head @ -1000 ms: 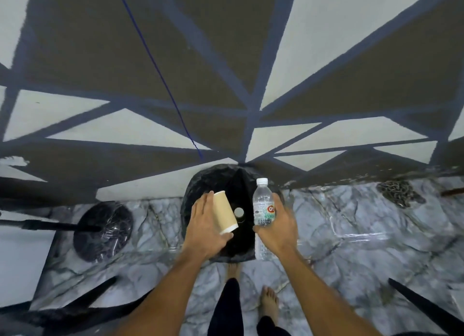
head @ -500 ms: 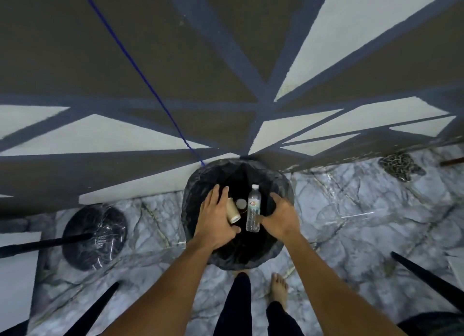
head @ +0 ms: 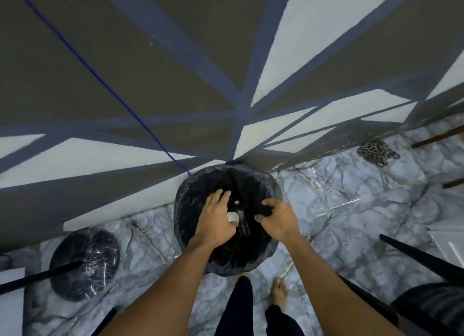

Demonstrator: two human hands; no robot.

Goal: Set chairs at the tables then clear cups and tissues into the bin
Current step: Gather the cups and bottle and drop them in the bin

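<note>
A bin lined with a black bag (head: 190, 210) stands on the marble floor against the painted wall. Both my hands hover over its mouth. My left hand (head: 216, 219) has its fingers spread and holds nothing. Just beside its thumb, a paper cup (head: 233, 217) shows its white rim down inside the bin. A clear plastic bottle (head: 242, 221) lies dark and upright-tilted in the bag next to the cup. My right hand (head: 278, 219) is apart from the bottle, fingers loosely curled around nothing.
A round black stand base (head: 85, 263) wrapped in plastic sits left of the bin. A pile of chain (head: 376, 152) lies by the wall at right. Black chair legs (head: 416, 259) slant in at lower right. My bare foot (head: 280, 291) is just behind the bin.
The cup and the bottle have left my hands and dropped deeper into the bin. Both hands have lowered and opened over the bag.
</note>
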